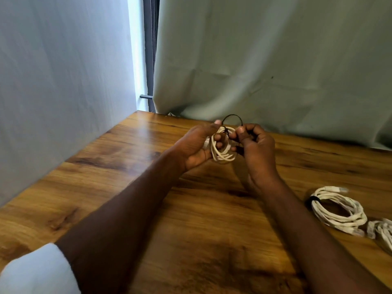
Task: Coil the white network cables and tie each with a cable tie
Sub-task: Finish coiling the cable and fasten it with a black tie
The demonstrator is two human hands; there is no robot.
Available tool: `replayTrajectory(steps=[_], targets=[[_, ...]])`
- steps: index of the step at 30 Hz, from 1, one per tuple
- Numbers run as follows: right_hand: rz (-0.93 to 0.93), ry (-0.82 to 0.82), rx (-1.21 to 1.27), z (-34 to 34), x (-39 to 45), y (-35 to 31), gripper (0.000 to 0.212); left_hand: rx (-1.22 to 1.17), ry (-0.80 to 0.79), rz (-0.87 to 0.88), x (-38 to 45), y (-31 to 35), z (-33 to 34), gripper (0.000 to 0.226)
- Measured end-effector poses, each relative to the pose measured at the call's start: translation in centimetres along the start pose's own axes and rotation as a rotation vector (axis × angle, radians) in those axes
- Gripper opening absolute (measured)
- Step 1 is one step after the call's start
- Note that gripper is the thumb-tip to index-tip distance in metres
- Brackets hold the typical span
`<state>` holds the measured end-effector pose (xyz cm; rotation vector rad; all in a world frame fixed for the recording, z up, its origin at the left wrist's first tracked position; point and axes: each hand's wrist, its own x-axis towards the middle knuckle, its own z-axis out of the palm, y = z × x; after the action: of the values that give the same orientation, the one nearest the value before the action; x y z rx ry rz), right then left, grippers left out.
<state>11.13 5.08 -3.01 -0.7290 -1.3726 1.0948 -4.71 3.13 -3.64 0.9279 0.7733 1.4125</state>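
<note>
A pale grey-green cloth backdrop (275, 60) hangs behind a glossy brown wood-grain table (127, 177), with a second pale sheet (63, 81) along the table's left side. Both bare forearms reach forward over the tabletop. The left hand (195, 145) curls its fingers and thumb round a small coil of white network cable (222, 149), held upright above the far middle of the table. The right hand (252, 143), just beside it, pinches a thin black cable tie (232, 117) that arches in a loop over the top of the coil. At the right edge of the table lies a finished white cable coil (337, 211) bound by a black tie (311, 201), and a further white bundle (381, 232) is cut off by the frame. A white sleeve cuff (36, 272) shows at lower left.
</note>
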Motion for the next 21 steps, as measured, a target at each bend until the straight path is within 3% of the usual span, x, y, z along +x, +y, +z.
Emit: replayTrajectory(steps=[1, 5, 8, 11, 17, 21], targets=[[0.033, 0.046, 0.043, -0.2, 0.2, -0.1, 0.012, -0.015, -0.044, 0.000, -0.2, 0.2, -0.2, 0.025], [0.088, 0.122, -0.023, -0.8, 0.8, 0.1, 0.013, -0.058, -0.052, 0.035, -0.5, 0.3, -0.4, 0.051], [0.029, 0.080, -0.231, -0.5, 0.7, 0.7, 0.004, 0.001, -0.028, 0.076, -0.4, -0.3, 0.0, 0.040], [-0.047, 0.058, -0.362, -0.5, 0.6, 0.7, 0.009, 0.018, -0.015, 0.097, -0.5, -0.5, 0.3, 0.029], [-0.193, 0.029, -0.437, -0.8, 0.5, 0.3, 0.029, 0.013, -0.044, 0.095, -0.6, -0.3, 0.4, 0.046], [-0.207, 0.037, -0.436, -0.8, 0.5, 0.3, 0.028, 0.010, -0.043, 0.110, -0.8, -0.4, 0.7, 0.033]])
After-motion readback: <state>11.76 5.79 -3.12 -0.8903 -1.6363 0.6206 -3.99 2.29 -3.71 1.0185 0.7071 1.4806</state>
